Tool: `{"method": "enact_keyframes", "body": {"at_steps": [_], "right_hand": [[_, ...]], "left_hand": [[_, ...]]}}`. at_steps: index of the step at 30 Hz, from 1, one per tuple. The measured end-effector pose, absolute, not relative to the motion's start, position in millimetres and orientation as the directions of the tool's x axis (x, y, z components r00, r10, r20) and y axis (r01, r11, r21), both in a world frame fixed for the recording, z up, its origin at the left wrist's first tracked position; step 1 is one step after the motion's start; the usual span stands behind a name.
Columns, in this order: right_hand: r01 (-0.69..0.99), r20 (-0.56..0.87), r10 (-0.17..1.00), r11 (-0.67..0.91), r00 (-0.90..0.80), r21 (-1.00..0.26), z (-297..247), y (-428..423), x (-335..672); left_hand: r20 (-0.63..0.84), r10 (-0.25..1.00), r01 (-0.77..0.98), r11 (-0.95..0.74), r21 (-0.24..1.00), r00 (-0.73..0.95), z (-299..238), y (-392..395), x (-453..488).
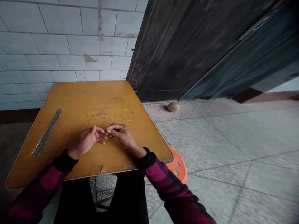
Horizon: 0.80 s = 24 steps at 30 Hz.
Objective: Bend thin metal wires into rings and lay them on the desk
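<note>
My left hand and my right hand meet over the table's near half, fingertips almost touching. A thin metal wire curves up in a loop just beyond them. Thumb and fingers of my right hand are pinched on the wire. Its other end seems to run to my left thumb and forefinger, while the other left fingers are loosely bent. Behind the hands lie several thin wire rings, one ring apart to the right. The fingers hide where the wire's ends meet.
A bundle of straight wires lies slanted on the left of the wooden table. An orange stool shows under the right edge. A roundish stone-like object sits on the floor by the dark door. A tiled wall stands behind.
</note>
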State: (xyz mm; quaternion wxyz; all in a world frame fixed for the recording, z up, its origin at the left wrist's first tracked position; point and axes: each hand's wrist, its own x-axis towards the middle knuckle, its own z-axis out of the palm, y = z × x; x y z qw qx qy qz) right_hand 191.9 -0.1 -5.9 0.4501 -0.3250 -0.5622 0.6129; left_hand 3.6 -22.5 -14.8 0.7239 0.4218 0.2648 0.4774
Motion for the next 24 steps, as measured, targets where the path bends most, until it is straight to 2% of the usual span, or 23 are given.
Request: {"method": "enact_keyframes", "body": {"at_steps": [3, 7, 10, 12, 14, 19, 24], "right_hand": [[-0.158, 0.113, 0.915, 0.055, -0.388, -0.986, -3, -1, 194], [-0.144, 0.057, 0.887, -0.011, -0.458, -0.99, -4, -1, 197], [-0.1, 0.007, 0.826, -0.06, -0.564, -0.993, -6, -1, 197], [-0.092, -0.03, 0.799, -0.106, -0.6, -0.99, -8, -2, 195], [-0.126, -0.06, 0.803, -0.166, -0.593, -0.978, -8, -2, 194], [-0.25, -0.138, 0.795, -0.343, -0.591, -0.905, -7, -2, 192], [-0.25, -0.15, 0.776, -0.37, -0.612, -0.895, -7, -2, 192]], "left_hand": [[0.001, 0.934, -0.398, 0.151, 0.905, 0.357, -12, -23, 3], [0.055, 0.985, -0.262, -0.01, 0.965, 0.166, -3, -20, -7], [0.173, 0.984, -0.033, -0.172, 0.985, 0.033, 2, -16, -14], [0.26, 0.965, 0.141, -0.262, 0.955, 0.033, 1, -15, -16], [0.313, 0.947, 0.244, -0.322, 0.915, 0.076, -2, -15, -15], [0.355, 0.931, 0.208, -0.366, 0.907, 0.088, -8, -18, -11], [0.314, 0.946, 0.1, -0.32, 0.942, 0.075, -8, -19, -9]]}}
